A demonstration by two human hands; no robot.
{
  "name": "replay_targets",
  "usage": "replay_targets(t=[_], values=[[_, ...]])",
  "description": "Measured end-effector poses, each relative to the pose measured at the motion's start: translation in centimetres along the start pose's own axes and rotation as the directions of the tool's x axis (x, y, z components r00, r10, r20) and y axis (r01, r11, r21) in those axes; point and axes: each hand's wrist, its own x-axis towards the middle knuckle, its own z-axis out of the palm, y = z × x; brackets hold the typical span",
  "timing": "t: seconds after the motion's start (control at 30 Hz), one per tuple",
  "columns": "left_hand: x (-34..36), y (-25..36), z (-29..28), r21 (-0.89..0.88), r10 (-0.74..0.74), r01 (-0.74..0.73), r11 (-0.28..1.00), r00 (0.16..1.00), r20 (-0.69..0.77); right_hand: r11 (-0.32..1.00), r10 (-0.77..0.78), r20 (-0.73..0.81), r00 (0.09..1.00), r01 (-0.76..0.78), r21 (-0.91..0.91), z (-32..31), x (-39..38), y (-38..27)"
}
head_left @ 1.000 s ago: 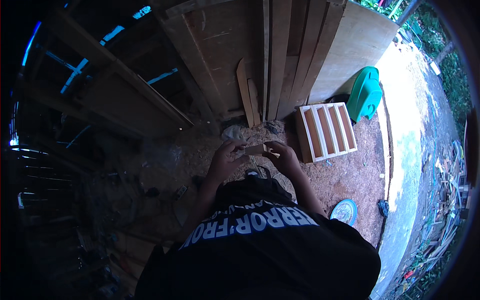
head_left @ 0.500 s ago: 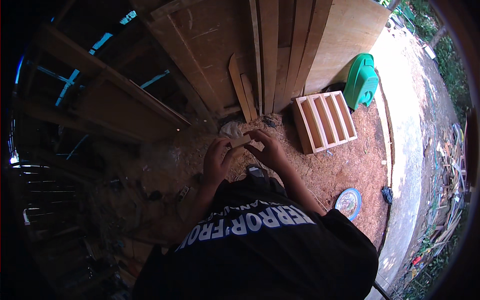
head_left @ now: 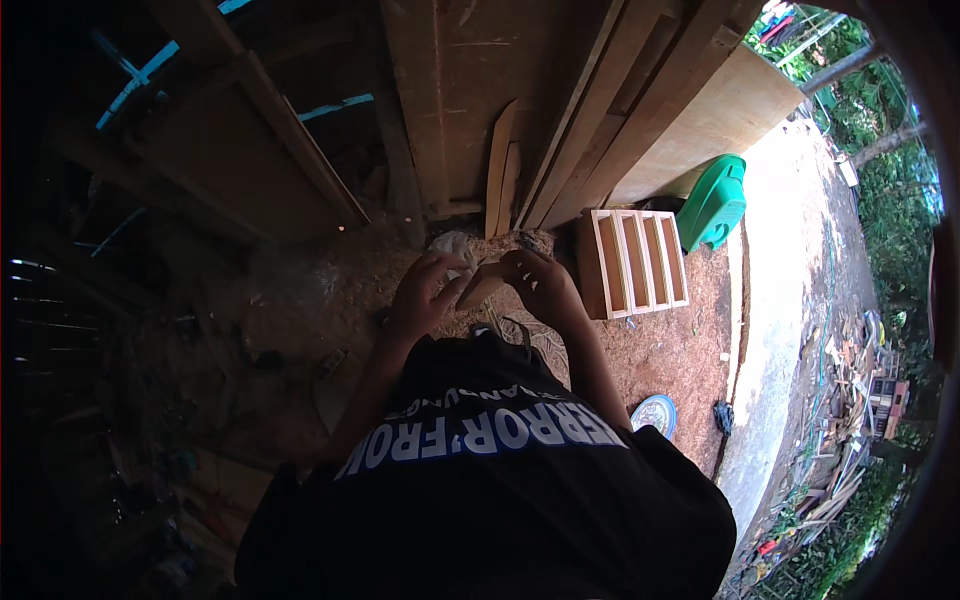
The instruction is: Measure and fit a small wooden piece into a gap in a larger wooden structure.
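Our right hand [head_left: 543, 285] pinches the block [head_left: 481, 291] mid-frame; our left hand [head_left: 422, 293] curls loosely beside it, contact unclear. We seem to be positioning it; the next move calls for steady fingers.

The right hand [head_left: 543, 280] holds a wooden piece [head_left: 481, 290], the left hand [head_left: 415, 295] at its other end; a wooden rack [head_left: 592, 265] sits beside a green plastic object [head_left: 716, 205].
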Motion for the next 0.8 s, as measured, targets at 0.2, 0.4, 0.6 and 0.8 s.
replay_targets(t=[0.2, 0.4, 0.6, 0.8], values=[[0.7, -6.5, -8.4, -0.091, -0.136, 0.142, 0.986, 0.988, 0.066, 0.993, 0.09, -0.134, 0.987, -0.1, -0.067, 2.7, 1.6, -0.4], [-1.5, -13.9, -14.9, -0.207, -0.312, 0.315, 0.926, 0.949, 0.049, 0.927, 0.133, -0.277, 0.952, -0.218, -0.304, 2.8, 3.9, -1.7], [-0.4, -18.6, -17.6, -0.171, -0.418, 0.427, 0.888, 0.904, 0.087, 0.896, 0.205, -0.386, 0.899, -0.331, -0.296, -0.7, 5.9, -1.0], [3.1, -18.6, -16.3, -0.149, -0.388, 0.39, 0.909, 0.921, 0.044, 0.879, 0.188, -0.375, 0.908, -0.325, -0.348, -3.6, 9.5, 4.3]])
